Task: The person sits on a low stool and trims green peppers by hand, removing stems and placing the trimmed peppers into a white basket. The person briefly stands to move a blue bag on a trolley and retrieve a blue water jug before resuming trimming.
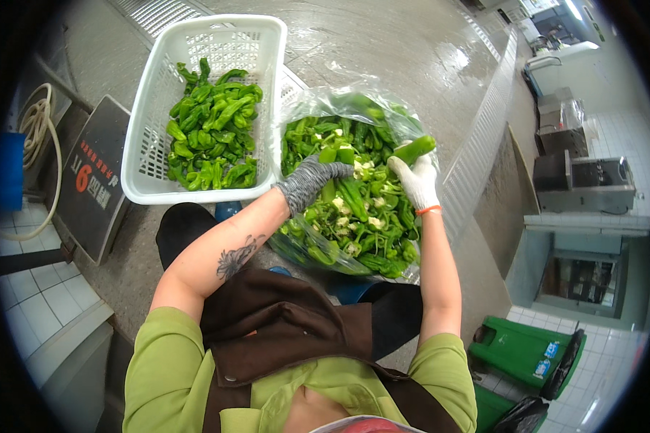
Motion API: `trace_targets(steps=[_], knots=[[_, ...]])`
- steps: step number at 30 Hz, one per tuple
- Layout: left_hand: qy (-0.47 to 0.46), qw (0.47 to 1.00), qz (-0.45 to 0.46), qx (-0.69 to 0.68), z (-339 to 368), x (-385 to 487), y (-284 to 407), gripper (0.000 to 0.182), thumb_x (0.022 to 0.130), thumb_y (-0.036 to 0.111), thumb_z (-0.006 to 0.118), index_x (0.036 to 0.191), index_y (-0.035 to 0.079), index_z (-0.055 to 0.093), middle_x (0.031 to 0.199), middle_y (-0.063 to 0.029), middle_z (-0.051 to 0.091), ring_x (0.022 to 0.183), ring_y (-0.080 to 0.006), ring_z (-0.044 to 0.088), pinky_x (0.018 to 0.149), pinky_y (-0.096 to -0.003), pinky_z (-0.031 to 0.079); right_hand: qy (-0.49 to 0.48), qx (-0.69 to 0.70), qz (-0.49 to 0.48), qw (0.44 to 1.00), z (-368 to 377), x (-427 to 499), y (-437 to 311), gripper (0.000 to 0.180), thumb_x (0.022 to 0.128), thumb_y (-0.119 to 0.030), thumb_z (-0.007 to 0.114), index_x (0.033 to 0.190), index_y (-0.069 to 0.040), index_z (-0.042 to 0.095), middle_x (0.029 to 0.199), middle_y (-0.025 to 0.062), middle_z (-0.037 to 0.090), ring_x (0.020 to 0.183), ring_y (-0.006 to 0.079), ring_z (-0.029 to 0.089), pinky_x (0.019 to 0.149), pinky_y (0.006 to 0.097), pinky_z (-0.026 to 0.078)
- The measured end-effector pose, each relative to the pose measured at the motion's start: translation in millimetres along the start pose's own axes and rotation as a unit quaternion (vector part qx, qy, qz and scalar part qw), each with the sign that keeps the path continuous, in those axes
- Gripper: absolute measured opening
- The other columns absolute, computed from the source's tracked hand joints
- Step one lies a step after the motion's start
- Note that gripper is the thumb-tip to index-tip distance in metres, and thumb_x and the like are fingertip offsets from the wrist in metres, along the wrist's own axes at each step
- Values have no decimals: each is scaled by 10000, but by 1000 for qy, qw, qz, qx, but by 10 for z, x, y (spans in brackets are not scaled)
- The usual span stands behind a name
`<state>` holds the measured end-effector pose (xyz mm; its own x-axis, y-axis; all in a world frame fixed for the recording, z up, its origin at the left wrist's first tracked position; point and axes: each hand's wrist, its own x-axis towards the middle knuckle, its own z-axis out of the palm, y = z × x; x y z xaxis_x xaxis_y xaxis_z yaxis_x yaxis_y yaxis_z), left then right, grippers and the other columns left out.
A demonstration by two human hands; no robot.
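Note:
A large clear plastic bag [352, 105] full of green peppers [352, 197] lies open before me. Pale seed cores [376, 222] are scattered among the peppers. My left hand [311, 184], in a grey knitted glove, is over the left side of the bag with green pepper pieces [336, 156] in its grip; its fingertips are partly hidden. On the right side, my right hand [420, 181] wears a white glove and holds one green pepper [416, 149] between thumb and fingers. Left of the bag stands a white plastic basket [141, 157] with green peppers [214, 127] inside.
A black sign board [92, 178] with writing leans at the left, near a coiled hose [35, 130] and a blue container [10, 172]. Green wheeled bins [520, 349] stand at lower right. A metal drain grate [476, 135] crosses the wet floor [357, 38].

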<state>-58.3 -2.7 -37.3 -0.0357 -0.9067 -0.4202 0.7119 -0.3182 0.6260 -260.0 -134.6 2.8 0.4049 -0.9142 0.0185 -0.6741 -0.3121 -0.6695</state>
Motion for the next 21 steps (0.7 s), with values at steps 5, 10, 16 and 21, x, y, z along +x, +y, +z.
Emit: trace_targets(steps=[5, 10, 16, 21], knots=[[-260, 964, 42, 46, 300, -67, -137, 543, 806, 121, 760, 1291, 76, 518, 1086, -28, 644, 1004, -133, 602, 854, -313, 526, -132, -369, -82, 916, 61, -608, -233, 471, 891, -245, 550, 1221, 82, 472, 831, 224, 664, 799, 374, 663, 695, 430, 529], [-92, 989, -4, -115, 236, -12, -204, 293, 837, 92, 707, 1108, 45, 605, 990, -78, 682, 904, -207, 678, 821, -341, 571, -47, -99, -134, 985, 263, -933, -271, 478, 842, -261, 657, 1249, -56, 512, 876, 169, 679, 825, 361, 664, 719, 432, 516], [44, 975, 15, -219, 116, 97, -221, 215, 868, 85, 670, 1059, 27, 591, 1003, -109, 667, 923, -244, 664, 841, -352, 567, 96, -86, -114, 985, 463, -979, -401, 428, 798, -274, 688, 1179, -98, 602, 957, 143, 666, 801, 331, 660, 711, 409, 527], [112, 958, 23, -264, 241, -40, -301, 195, 867, 68, 660, 1045, 43, 584, 979, -98, 643, 908, -232, 641, 828, -340, 555, 147, -110, -206, 961, 582, -882, -241, 330, 776, -207, 677, 1082, -101, 613, 838, 98, 638, 693, 312, 649, 606, 388, 527]])
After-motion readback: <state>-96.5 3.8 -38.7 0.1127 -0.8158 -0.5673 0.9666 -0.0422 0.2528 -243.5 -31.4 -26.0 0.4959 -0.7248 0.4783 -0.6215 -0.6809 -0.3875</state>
